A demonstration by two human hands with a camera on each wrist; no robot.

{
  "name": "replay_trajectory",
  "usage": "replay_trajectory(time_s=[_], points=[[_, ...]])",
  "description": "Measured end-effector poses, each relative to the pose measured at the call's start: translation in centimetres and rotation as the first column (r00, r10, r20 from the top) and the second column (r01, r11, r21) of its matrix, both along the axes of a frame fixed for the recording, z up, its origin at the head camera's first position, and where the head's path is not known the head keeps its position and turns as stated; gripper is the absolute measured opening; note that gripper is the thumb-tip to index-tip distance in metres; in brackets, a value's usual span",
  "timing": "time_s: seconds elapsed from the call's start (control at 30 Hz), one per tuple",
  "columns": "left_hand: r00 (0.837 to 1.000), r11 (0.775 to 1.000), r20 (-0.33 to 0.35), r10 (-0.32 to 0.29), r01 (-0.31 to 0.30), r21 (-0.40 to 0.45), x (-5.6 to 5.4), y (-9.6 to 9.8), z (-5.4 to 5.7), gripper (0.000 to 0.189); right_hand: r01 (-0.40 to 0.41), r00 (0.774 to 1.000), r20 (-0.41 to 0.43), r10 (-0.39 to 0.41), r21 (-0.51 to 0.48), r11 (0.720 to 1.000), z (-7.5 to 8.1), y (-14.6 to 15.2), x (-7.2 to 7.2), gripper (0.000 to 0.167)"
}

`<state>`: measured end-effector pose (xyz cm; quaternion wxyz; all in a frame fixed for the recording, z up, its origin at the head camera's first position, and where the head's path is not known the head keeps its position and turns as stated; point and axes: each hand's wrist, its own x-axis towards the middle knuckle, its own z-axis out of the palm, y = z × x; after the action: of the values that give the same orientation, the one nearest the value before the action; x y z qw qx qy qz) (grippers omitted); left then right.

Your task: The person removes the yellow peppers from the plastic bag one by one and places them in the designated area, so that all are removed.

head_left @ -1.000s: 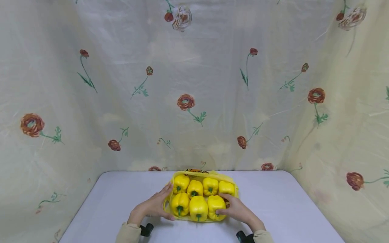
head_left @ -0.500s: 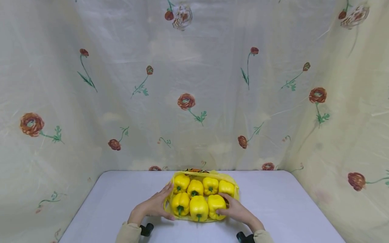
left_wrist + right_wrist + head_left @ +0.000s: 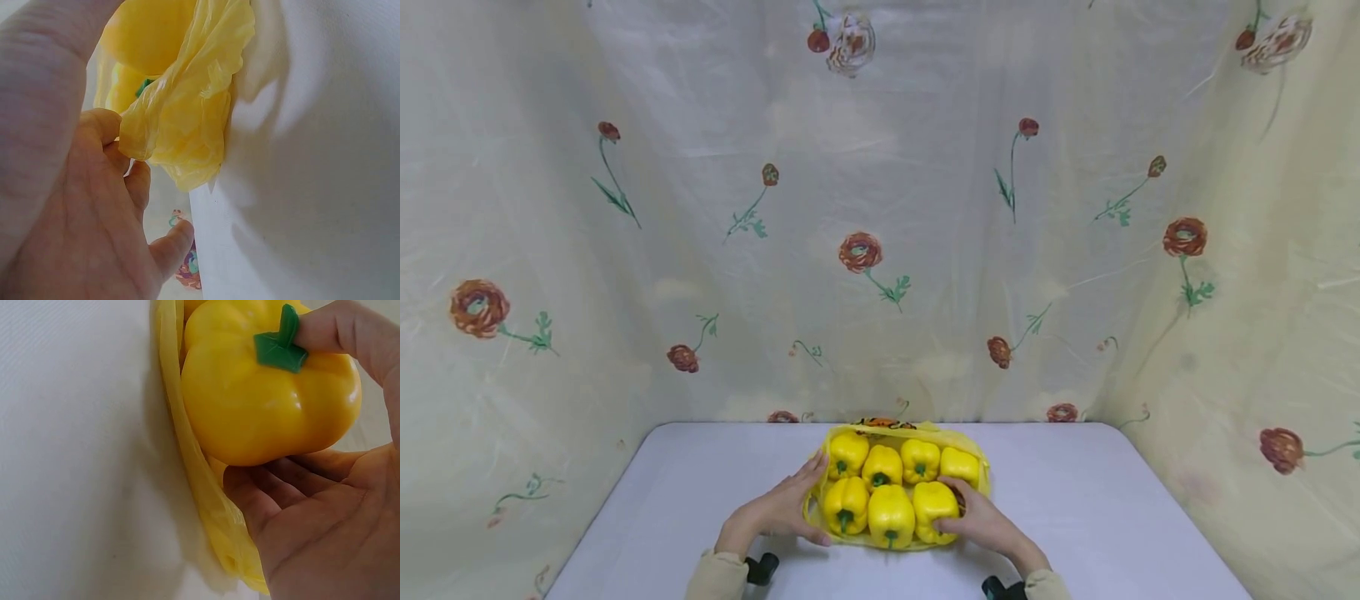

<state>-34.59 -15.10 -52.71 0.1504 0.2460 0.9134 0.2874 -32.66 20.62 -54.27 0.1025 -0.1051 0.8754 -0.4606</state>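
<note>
Several yellow bell peppers with green stems lie in two rows in the mouth of a yellow plastic bag [image 3: 977, 454], seen in the head view. My right hand [image 3: 977, 518] grips the front-right bell pepper [image 3: 935, 508]. In the right wrist view its thumb presses beside the stem of that bell pepper [image 3: 269, 406], with the fingers curled at the opposite side. My left hand [image 3: 786, 504] rests at the bag's left edge, thumb spread toward the front. The left wrist view shows its fingers at the edge of the crumpled plastic [image 3: 187, 125]; some fingertips are hidden behind it.
The bag lies on a white table [image 3: 1075, 492], near the middle. Behind and to the sides hangs a pale curtain [image 3: 925, 192] printed with red flowers. Dark camera mounts [image 3: 763, 568] sit at both wrists, below beige sleeves [image 3: 718, 575].
</note>
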Motion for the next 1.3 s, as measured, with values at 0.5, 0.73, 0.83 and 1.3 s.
replay_trajectory(time_s=[0.5, 0.73, 0.83, 1.3], points=[[1.0, 1.0, -0.005, 0.003, -0.003, -0.005, -0.1, 0.0, -0.1, 0.123, 0.014, 0.998, -0.059, -0.013, 0.024, 1.0, 0.7, 0.6, 0.2, 0.081], [1.0, 1.0, -0.004, 0.0, 0.0, 0.0, -0.1, 0.0, 0.0, 0.124, 0.006, 0.998, -0.058, -0.004, 0.034, 0.999, 1.3, 0.7, 0.2, 0.081], [1.0, 1.0, 0.006, 0.008, -0.008, 0.0, -0.2, -0.1, -0.1, 0.124, 0.014, 0.999, -0.052, -0.012, 0.049, 0.999, 1.7, 0.7, 0.2, 0.082], [1.0, 1.0, 0.013, 0.017, -0.016, -0.012, -0.1, 0.0, 0.0, 0.122, -0.001, 1.0, -0.02, 0.001, 0.007, 1.0, 2.8, 1.0, 0.4, 0.081]])
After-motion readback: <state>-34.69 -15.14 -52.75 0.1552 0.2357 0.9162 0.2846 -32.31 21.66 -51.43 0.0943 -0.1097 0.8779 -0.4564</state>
